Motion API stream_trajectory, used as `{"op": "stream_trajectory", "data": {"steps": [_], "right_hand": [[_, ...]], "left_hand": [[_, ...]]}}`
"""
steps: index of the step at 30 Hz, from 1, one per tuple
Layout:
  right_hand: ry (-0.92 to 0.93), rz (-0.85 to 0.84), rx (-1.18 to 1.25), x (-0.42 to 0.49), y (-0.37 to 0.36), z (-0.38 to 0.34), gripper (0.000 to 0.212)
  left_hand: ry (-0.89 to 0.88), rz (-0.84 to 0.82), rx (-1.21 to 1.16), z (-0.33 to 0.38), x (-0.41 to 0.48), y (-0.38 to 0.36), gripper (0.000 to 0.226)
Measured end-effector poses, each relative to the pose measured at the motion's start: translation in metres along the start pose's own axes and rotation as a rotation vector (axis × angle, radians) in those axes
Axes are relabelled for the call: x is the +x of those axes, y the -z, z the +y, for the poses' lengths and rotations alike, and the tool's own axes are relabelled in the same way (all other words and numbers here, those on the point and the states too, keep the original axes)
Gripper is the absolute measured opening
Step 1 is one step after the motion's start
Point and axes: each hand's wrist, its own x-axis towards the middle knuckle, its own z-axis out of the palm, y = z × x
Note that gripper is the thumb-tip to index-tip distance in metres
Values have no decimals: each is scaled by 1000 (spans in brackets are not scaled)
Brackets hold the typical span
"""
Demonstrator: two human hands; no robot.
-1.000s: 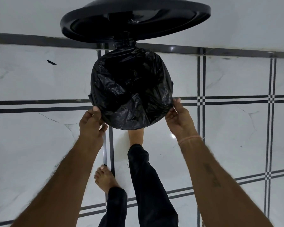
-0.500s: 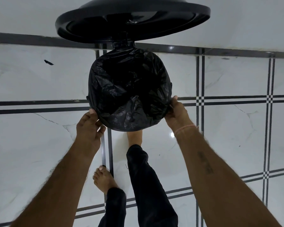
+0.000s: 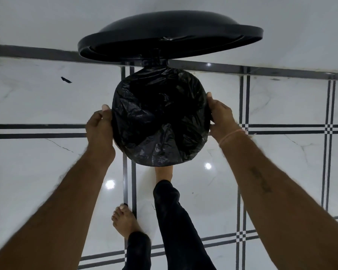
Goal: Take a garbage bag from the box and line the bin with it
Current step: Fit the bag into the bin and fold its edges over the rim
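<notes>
A round bin stands on the tiled floor with its black lid (image 3: pixel 170 36) raised behind it. A crinkled black garbage bag (image 3: pixel 160 117) covers the whole bin mouth and folds over the rim. My left hand (image 3: pixel 100 127) grips the bag's edge at the left side of the rim. My right hand (image 3: pixel 221 115) holds the bag's edge at the right side, fingers curled round it. The bin's body is hidden under the bag. No box is in view.
White marble floor tiles with dark stripes (image 3: pixel 47 131) lie all around. A white wall (image 3: pixel 47 20) rises just behind the bin. My right foot (image 3: pixel 164 172) sits at the bin's base and my left foot (image 3: pixel 125 221) stands nearer me. A small dark scrap (image 3: pixel 66 79) lies at left.
Both hands have slid up from the bin's near edge to its left and right sides. The bag sits wider and flatter over the rim. The lid now appears less upright.
</notes>
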Motion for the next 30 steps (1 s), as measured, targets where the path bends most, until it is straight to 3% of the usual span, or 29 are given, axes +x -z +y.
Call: {"op": "stream_trajectory", "data": {"steps": [4, 9, 17, 22, 24, 27, 30], "right_hand": [[-104, 7, -72, 19, -6, -15, 30], [56, -180, -161, 27, -19, -38, 44], [31, -275, -300, 49, -35, -62, 15], [14, -305, -297, 58, -29, -64, 30], [23, -330, -279, 57, -28, -63, 34], [47, -258, -256, 47, -33, -62, 26], [84, -161, -130, 46, -27, -56, 43]], "left_hand": [[115, -63, 101, 11, 18, 5, 39], [98, -168, 177, 46, 26, -12, 43], [178, -222, 271, 78, 59, -40, 26], [210, -307, 234, 75, 59, -31, 41], [224, -321, 241, 74, 54, -29, 36], [213, -227, 225, 73, 51, -32, 31], [195, -160, 168, 66, 50, -28, 47]]}}
